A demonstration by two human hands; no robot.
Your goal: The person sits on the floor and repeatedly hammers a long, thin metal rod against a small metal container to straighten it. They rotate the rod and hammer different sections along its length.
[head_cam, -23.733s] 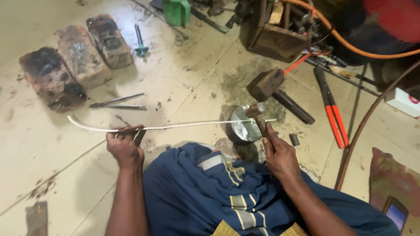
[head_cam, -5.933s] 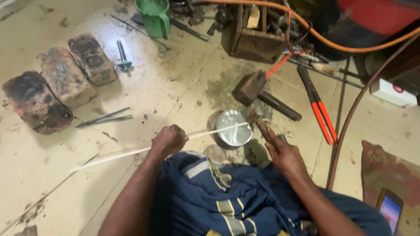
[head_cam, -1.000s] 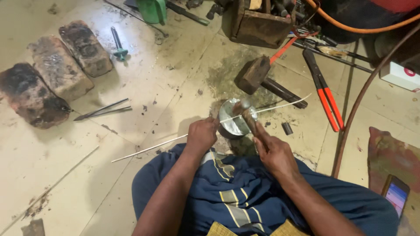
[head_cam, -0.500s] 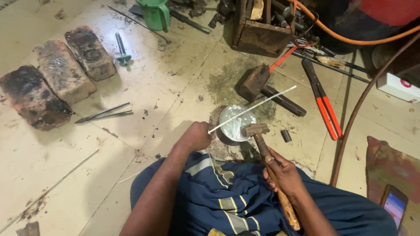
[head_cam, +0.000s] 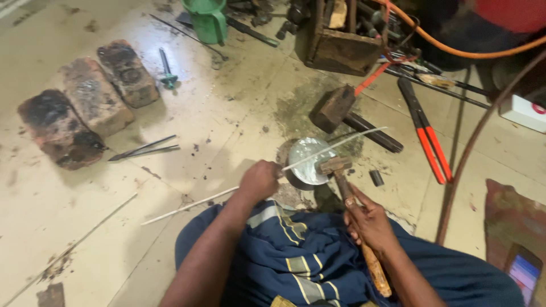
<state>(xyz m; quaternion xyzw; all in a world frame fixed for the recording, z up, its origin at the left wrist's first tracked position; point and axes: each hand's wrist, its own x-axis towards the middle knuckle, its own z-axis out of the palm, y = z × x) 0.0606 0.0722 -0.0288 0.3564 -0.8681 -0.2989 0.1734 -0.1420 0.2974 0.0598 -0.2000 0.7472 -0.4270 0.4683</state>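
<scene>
A thin white rod lies slantwise across the shiny round metal block on the floor, one end sticking out toward the dark sledgehammer. The left hand grips the rod with fingers curled tight around it, just beside the block. The right hand is wrapped around the wooden handle of a small hammer, whose head rests at the block's edge. Three scorched bricks sit well apart, to the left.

Three bricks, two hammers, one rod, one green cup, one wooden box.
</scene>
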